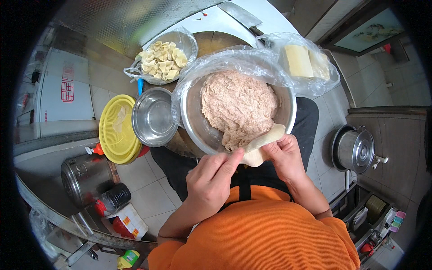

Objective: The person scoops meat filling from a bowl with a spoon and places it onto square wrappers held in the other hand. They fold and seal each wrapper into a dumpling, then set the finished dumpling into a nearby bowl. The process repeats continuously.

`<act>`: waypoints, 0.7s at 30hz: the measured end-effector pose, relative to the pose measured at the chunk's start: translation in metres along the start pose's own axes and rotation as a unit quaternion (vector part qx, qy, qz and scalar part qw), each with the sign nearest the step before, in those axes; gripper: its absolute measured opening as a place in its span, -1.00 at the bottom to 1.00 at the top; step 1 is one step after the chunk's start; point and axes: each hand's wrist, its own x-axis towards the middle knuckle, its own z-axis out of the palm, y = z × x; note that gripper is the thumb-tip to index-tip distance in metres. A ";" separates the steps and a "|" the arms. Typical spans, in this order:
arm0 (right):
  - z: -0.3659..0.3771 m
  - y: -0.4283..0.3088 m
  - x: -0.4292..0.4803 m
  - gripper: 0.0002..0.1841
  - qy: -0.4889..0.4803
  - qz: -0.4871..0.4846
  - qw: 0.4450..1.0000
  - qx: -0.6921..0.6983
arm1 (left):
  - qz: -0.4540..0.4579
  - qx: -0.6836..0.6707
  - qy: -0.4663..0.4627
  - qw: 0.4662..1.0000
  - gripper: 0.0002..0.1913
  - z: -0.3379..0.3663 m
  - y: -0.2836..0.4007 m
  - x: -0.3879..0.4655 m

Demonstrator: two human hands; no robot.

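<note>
A large steel bowl with clear plastic film over its far rim holds a mound of ground meat filling. At its near edge a partly folded dough wrapper is held between both hands. My left hand touches the wrapper's left side with its fingertips. My right hand pinches the right side between thumb and fingers. Folded dumplings fill a bowl lined with a plastic bag, at the far left. A stack of wrappers lies in a clear bag at the far right.
A steel bowl of clear liquid stands left, beside a yellow plastic colander. Behind the large bowl are a round wooden board and a cleaver. A lidded steel pot stands at the right.
</note>
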 end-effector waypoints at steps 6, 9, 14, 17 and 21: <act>0.005 0.002 0.001 -0.78 0.050 0.048 0.994 0.086 | 0.026 0.161 0.021 0.986 -0.37 0.023 -0.003 -0.010; 0.008 0.001 0.002 -0.79 0.068 0.058 0.995 0.054 | 0.016 0.170 -0.001 0.985 -0.36 0.029 -0.002 -0.012; 0.007 -0.004 0.000 -0.79 0.041 0.020 0.998 -0.033 | -0.007 0.048 -0.028 0.998 -0.37 0.018 0.002 -0.008; 0.001 -0.017 -0.002 -0.79 -0.006 0.000 0.998 -0.068 | -0.161 -0.213 -0.078 0.961 -0.42 0.000 0.002 -0.004; -0.004 -0.028 0.001 -0.81 -0.059 0.022 0.997 -0.052 | -0.284 -0.553 -0.208 0.755 -0.49 -0.011 -0.018 0.004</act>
